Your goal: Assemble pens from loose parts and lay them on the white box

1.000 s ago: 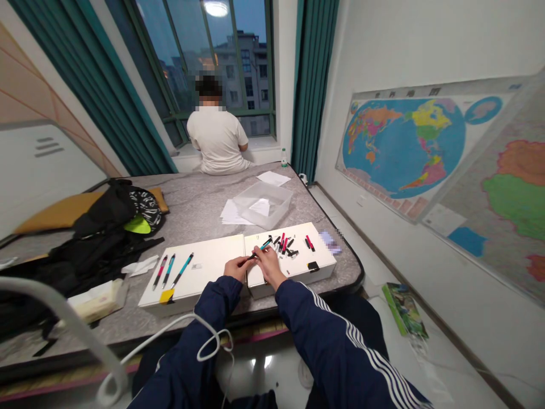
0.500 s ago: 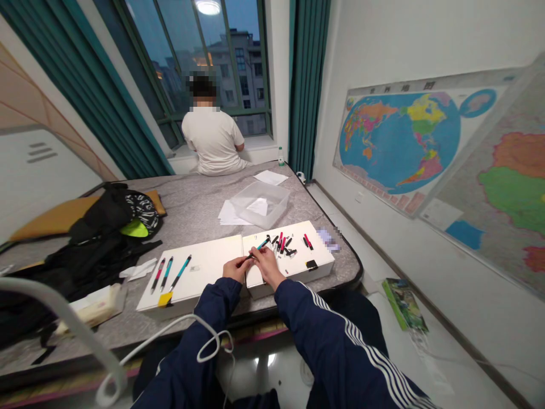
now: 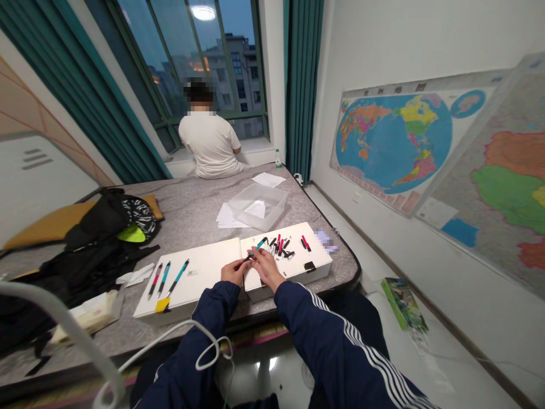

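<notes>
My left hand [image 3: 234,271] and my right hand [image 3: 264,264] meet over the seam between two white boxes. Both pinch one teal and black pen [image 3: 254,249], which points up and to the right. The left fingers hold its lower dark end and the right fingers grip its middle. Just beyond my right hand, several loose pen parts [image 3: 283,246] in red and black lie on the right white box [image 3: 310,274]. Three whole pens [image 3: 166,278] lie side by side on the left white box [image 3: 204,267].
A clear plastic tub [image 3: 258,205] with papers stands further back on the grey mattress [image 3: 191,210]. Black bags [image 3: 97,238] lie at the left. Another person in a white shirt [image 3: 208,142] sits by the window. A white cable [image 3: 170,341] loops over my lap.
The camera view has drifted slightly, shifting the scene left. My hands stay together on the pen, with only small finger movement.
</notes>
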`<state>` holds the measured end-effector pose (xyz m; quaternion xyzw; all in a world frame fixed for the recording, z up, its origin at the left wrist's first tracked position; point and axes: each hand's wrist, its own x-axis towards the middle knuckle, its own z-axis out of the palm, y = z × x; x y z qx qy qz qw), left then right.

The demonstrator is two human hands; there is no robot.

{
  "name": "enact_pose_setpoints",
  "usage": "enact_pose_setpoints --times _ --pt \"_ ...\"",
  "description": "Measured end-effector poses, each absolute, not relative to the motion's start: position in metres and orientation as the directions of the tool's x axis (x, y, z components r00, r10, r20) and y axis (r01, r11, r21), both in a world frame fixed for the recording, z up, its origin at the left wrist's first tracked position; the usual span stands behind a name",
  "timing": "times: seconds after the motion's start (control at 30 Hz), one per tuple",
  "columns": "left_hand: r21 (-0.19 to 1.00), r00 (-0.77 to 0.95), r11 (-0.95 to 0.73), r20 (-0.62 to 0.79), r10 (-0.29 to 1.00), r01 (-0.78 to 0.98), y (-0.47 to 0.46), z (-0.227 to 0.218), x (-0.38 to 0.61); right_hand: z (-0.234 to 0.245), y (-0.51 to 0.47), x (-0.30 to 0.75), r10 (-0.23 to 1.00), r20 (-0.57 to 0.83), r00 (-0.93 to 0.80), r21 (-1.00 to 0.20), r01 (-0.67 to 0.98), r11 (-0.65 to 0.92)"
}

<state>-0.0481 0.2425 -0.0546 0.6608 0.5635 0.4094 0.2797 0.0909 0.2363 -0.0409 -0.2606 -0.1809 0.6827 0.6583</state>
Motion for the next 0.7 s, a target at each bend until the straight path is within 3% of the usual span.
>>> enact_pose_setpoints --times 0.5,0.7 --pt "0.794 0.010 -0.227 0.268 0.963 0.563 0.2375 -0.0489 -0.0426 -0.0335 0.2312 0.0915 0.997 -0.080 0.010 -0.657 -0.753 -0.045" --pt "0.765 0.027 -0.254 0.296 0.955 0.592 0.2398 -0.0537 -0.0429 -0.0398 0.2347 0.0868 0.986 -0.110 0.126 -0.706 -0.708 0.011"
